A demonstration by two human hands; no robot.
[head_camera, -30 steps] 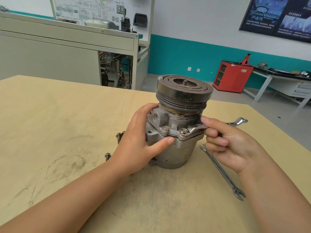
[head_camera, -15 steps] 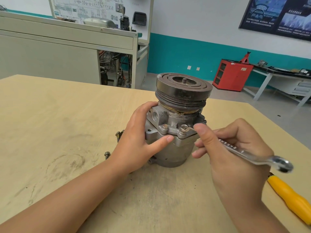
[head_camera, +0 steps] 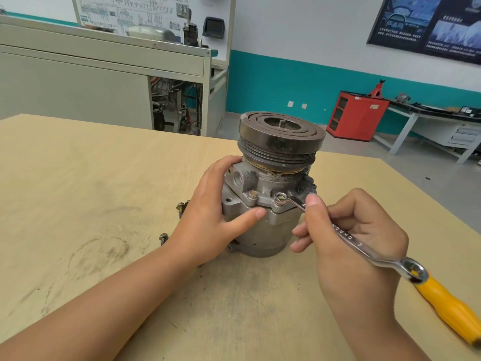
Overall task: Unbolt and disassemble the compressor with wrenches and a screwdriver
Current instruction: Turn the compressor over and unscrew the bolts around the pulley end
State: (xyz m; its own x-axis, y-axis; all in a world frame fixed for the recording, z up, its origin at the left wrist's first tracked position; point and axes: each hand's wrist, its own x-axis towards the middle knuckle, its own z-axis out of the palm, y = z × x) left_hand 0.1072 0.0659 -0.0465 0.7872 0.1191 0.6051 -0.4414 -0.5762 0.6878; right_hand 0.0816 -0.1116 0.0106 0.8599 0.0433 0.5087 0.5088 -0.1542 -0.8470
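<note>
Head view, centre of the frame: the grey cast-metal compressor (head_camera: 260, 225), a dark grooved pulley (head_camera: 281, 142) on top, stands upright on the pale wooden counter (head_camera: 78, 178). The left hand (head_camera: 208, 222) wraps the housing from the left, its thumb lying across the front below the flange. The right hand (head_camera: 372, 225), right of centre, pinches a silver wrench (head_camera: 364, 250) by the shank. The wrench's ring end sits over one flange bolt (head_camera: 280, 197), and a second flange bolt (head_camera: 252, 195) stands bare just left of it. Both hands are clamped, one on the casting and one on the tool.

Loose bolts (head_camera: 163, 238) lie on the counter left of the compressor, and a yellow-handled screwdriver (head_camera: 447, 306) lies at lower right.

The unit looks heavy, rigid and probably grimy — best braced low on the casting, not by the pulley, which may spin. Holding the wrench further out along the shank would likely give more leverage.
</note>
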